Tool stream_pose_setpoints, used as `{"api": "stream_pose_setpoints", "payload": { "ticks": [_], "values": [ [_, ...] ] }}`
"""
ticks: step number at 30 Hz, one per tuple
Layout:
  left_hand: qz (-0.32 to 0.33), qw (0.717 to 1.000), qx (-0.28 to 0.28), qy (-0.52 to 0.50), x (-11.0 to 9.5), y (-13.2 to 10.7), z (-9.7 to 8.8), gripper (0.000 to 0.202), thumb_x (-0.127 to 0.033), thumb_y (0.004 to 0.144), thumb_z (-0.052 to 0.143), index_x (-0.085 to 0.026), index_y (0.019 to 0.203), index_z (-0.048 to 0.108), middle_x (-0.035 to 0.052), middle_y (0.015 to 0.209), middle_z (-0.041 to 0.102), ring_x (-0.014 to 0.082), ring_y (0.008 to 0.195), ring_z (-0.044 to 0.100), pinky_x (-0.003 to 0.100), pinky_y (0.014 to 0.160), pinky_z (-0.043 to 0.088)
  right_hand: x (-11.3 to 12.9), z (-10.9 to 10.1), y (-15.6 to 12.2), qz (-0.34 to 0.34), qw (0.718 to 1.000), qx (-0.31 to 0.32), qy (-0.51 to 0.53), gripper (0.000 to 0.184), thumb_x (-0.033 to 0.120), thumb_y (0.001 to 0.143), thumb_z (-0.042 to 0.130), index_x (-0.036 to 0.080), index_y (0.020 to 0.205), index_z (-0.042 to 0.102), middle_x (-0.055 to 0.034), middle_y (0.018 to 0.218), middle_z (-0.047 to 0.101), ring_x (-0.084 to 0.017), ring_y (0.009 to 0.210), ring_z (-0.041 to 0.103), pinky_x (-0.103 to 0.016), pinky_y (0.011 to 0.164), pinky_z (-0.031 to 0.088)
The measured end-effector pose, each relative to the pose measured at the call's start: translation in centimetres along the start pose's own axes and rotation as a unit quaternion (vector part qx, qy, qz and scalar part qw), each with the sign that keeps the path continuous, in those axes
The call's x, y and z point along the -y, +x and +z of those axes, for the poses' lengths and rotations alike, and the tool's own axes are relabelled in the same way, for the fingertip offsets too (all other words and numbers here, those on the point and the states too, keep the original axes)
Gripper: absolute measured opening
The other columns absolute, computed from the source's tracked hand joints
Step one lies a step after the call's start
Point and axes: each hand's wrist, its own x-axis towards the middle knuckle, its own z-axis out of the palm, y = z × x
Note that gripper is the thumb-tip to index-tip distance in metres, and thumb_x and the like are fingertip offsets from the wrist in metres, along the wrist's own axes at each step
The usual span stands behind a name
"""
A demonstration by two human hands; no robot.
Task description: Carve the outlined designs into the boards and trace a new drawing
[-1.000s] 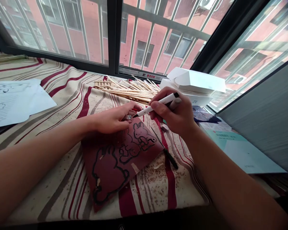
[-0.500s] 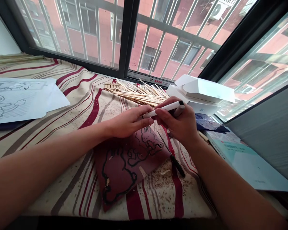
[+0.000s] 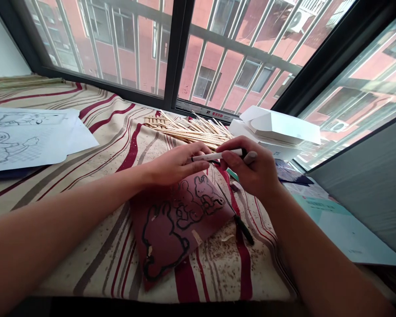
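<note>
Now the marker has levelled, its tip reaching the left hand.

Hands: 2, left hand and right hand. Marker pen: 1. Dark red sheet: 1, with 3 black outline figures as far as can be told. Black-handled tool: 1. White drawing sheets, worktop's left edge: 2, overlapping. White boxes, far right corner: 2, stacked. Teal sheet: 1. Wooden sticks: one pile, too many to count

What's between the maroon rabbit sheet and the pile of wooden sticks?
Head view: the left hand and right hand, both holding a white marker.
</note>
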Motion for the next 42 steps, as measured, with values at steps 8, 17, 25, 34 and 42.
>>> {"api": "stream_pose_setpoints", "payload": {
  "ticks": [8,17,25,34,42],
  "values": [
    [0.017,0.999,0.034,-0.006,-0.2,0.2,-0.8,0.025,-0.040,0.097,0.055,-0.016,0.092,0.063,0.0013,0.082,0.060,0.0140,0.076,0.054,0.028,0.070,0.043,0.9,1.1,0.1,0.054,0.994,-0.015,0.092,0.009,0.025,0.089,0.077,0.020,0.094,0.071,0.0009,0.068,0.071,-0.012,0.059,0.066,-0.025,0.048,0.045],
    [-0.024,0.998,-0.025,0.045,3.7,0.2,-2.4,0.028,-0.032,0.092,0.056,-0.015,0.114,0.057,0.0098,0.108,0.067,0.0196,0.097,0.062,0.035,0.089,0.049,4.8,3.0,-1.4,0.043,0.992,0.012,0.121,0.005,0.023,0.094,0.071,0.019,0.092,0.071,0.0028,0.064,0.070,-0.009,0.048,0.061,-0.020,0.040,0.042],
    [-0.052,0.987,0.037,0.145,4.6,0.0,-1.4,0.030,-0.025,0.093,0.047,-0.015,0.118,0.057,0.0134,0.124,0.068,0.0242,0.113,0.062,0.040,0.103,0.046,6.3,4.9,-2.3,0.001,0.991,0.131,-0.004,0.007,0.023,0.092,0.072,0.017,0.092,0.067,0.0032,0.063,0.070,-0.007,0.049,0.059,-0.018,0.049,0.045],
    [-0.053,0.983,0.058,0.169,4.2,0.0,-1.2,0.030,-0.024,0.092,0.047,-0.015,0.118,0.059,0.0122,0.119,0.069,0.0237,0.107,0.063,0.036,0.097,0.046,5.5,5.6,-2.4,-0.020,0.987,0.158,-0.009,0.009,0.025,0.092,0.072,0.018,0.093,0.066,0.0053,0.060,0.067,-0.006,0.046,0.052,-0.020,0.048,0.040],
    [-0.053,0.980,0.066,0.178,4.1,0.1,-1.1,0.028,-0.023,0.092,0.047,-0.014,0.114,0.060,0.0118,0.116,0.070,0.0229,0.103,0.064,0.035,0.093,0.046,5.7,5.4,-2.5,0.018,0.985,0.169,-0.005,0.007,0.024,0.095,0.067,0.018,0.093,0.065,0.0047,0.060,0.068,-0.007,0.047,0.055,-0.021,0.051,0.043]
  ]
}}
